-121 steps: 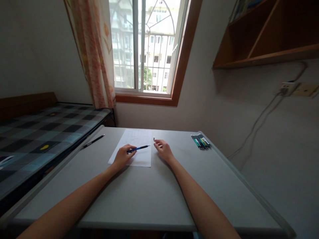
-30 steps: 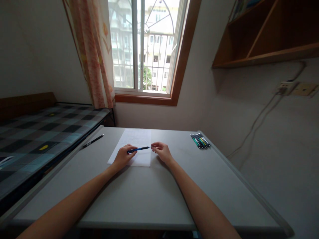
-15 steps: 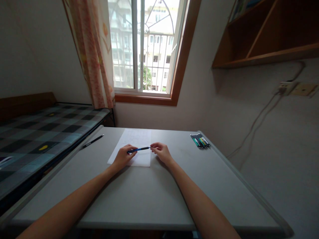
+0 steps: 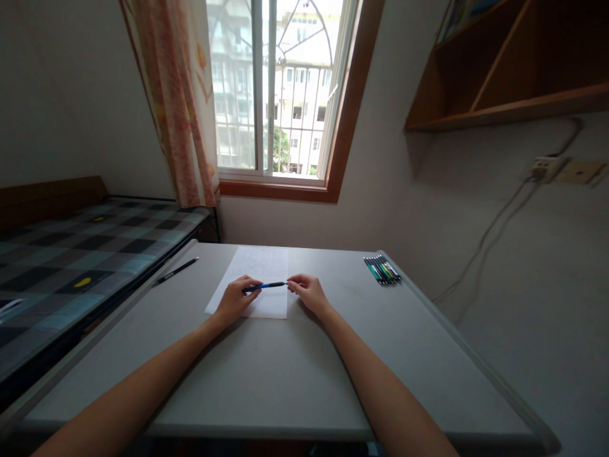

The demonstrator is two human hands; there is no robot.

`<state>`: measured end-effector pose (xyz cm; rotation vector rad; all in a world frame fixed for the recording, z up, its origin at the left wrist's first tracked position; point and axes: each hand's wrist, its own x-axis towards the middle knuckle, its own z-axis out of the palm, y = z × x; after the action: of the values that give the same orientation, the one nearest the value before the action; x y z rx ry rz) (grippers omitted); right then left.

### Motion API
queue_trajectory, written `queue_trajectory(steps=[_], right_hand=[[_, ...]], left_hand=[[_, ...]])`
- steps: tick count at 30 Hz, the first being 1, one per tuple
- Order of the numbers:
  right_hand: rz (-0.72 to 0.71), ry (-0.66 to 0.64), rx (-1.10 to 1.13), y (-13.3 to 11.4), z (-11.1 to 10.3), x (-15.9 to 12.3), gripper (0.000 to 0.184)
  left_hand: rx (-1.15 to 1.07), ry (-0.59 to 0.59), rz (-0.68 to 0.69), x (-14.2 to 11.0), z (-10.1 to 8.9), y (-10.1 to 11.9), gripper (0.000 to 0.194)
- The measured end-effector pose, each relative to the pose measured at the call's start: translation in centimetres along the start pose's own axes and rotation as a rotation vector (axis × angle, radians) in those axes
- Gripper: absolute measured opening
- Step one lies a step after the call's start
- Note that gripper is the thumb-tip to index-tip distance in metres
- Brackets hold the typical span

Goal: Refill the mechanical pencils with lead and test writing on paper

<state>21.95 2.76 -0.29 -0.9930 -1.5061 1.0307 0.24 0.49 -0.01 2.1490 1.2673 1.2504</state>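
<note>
My left hand (image 4: pixel 236 298) is closed around the barrel of a blue pen (image 4: pixel 266 286), which lies level above a white sheet of paper (image 4: pixel 259 270) on the grey table (image 4: pixel 295 374). My right hand (image 4: pixel 308 293) pinches the pen's right tip with thumb and fingers. Both hands rest near the sheet's lower edge, and both forearms stretch across the tabletop.
A black pen (image 4: pixel 177 270) lies alone at the table's far left. Several pens (image 4: pixel 382 269) lie in a row at the far right corner. A bed with a checked cover (image 4: pixel 71 254) stands left of the table. A window, a curtain, a wall shelf (image 4: pixel 509 70) and a socket with cables (image 4: pixel 542 170) lie beyond.
Four seconds ago my right hand was apart from the pen, beside a small cap on the sheet. It has since moved left onto the pen's tip. Little has shifted in the last second.
</note>
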Motion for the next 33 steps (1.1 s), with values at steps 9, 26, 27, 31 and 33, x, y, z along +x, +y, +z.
queue_trajectory(steps=[9,26,27,31,33], right_hand=[[-0.048,0.015,-0.118,0.01,-0.25,-0.08,0.019],[0.001,-0.105,-0.026,-0.18,-0.04,-0.29,0.031],[0.001,-0.118,-0.031,-0.17,-0.02,-0.32,0.032],[-0.015,-0.136,-0.079,0.14,0.15,-0.31,0.032],[-0.021,-0.127,-0.107,0.18,0.25,-0.31,0.032]], left_hand=[[0.015,0.000,0.013,0.04,0.18,-0.37,0.018],[0.002,-0.018,0.019,0.02,0.03,-0.26,0.023],[0.001,-0.020,0.023,0.03,0.02,-0.27,0.023],[0.007,-0.031,0.027,0.05,-0.01,-0.22,0.023],[0.019,-0.037,0.028,0.04,-0.02,-0.13,0.023]])
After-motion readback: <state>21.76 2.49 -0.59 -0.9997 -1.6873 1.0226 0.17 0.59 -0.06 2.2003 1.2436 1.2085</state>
